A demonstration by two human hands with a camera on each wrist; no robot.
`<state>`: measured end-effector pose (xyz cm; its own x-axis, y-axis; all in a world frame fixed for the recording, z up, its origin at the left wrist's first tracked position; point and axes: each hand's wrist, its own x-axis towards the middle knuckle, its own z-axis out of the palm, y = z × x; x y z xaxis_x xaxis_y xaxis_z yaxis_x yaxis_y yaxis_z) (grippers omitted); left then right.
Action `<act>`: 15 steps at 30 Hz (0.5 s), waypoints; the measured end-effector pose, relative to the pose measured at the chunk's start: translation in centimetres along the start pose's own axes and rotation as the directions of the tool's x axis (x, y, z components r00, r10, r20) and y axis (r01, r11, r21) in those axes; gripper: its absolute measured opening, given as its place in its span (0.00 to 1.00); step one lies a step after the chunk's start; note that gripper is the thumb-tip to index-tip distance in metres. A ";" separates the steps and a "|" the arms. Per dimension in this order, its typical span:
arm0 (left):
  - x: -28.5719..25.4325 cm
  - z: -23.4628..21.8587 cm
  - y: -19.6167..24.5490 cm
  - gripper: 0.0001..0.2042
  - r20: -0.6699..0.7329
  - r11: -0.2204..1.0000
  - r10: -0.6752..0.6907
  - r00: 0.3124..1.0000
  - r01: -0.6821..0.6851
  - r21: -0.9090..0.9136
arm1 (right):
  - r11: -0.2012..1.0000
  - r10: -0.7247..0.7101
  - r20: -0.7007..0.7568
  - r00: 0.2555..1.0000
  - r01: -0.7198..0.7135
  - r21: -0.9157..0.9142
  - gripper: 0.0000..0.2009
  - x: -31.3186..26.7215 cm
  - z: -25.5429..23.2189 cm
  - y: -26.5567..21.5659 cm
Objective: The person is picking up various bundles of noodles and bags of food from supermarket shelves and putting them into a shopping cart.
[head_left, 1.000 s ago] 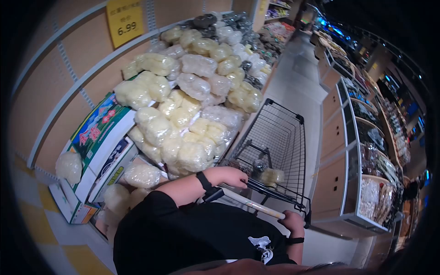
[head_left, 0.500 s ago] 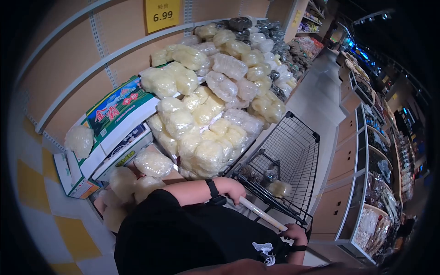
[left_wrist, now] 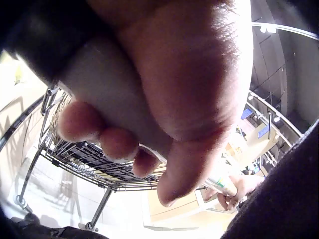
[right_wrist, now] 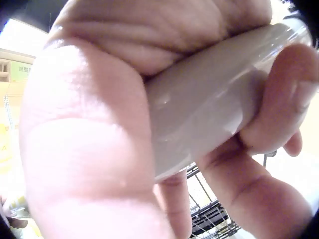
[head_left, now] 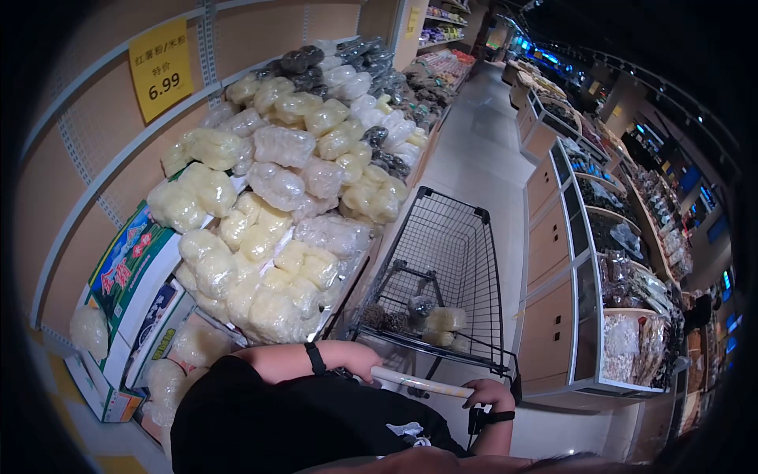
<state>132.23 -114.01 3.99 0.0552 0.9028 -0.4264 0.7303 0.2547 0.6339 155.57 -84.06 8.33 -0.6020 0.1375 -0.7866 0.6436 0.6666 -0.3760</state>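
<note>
A shopping cart (head_left: 450, 261) of black wire stands in front of the person, with several bagged items (head_left: 446, 319) at its near end. Its pale handle (head_left: 422, 385) runs between both hands. My left hand (head_left: 357, 360) grips the handle's left end; in the left wrist view the fingers (left_wrist: 118, 143) curl round the grey bar (left_wrist: 107, 82). Toward the other end, my right hand (head_left: 491, 395) holds the bar, and the right wrist view has its thumb and fingers wrapped round the grey handle (right_wrist: 204, 99).
Left of the cart, bagged noodles (head_left: 272, 296) lie heaped on a display beside a green and white box (head_left: 130, 276). A yellow price sign (head_left: 160, 69) hangs above. Wooden cabinets (head_left: 553, 245) with packed goods line the right side. Between them an aisle floor (head_left: 485, 150) leads away.
My left hand has come from the cart's near edge down onto the handle, which it now grips. The view has swung, first one way and then back. The right hand stays on the handle.
</note>
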 end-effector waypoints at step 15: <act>4.5 -6.3 0.5 0.13 0.198 0.981 -0.103 0.975 0.133 -0.144 | 0.995 -0.038 -0.017 0.999 0.039 0.095 0.29 2.9 -4.4 3.1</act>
<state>128.56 -107.64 6.40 0.1134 0.7852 -0.6088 0.6251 0.4199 0.6580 153.72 -78.37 7.01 -0.6339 0.1245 -0.7633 0.6615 0.5986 -0.4518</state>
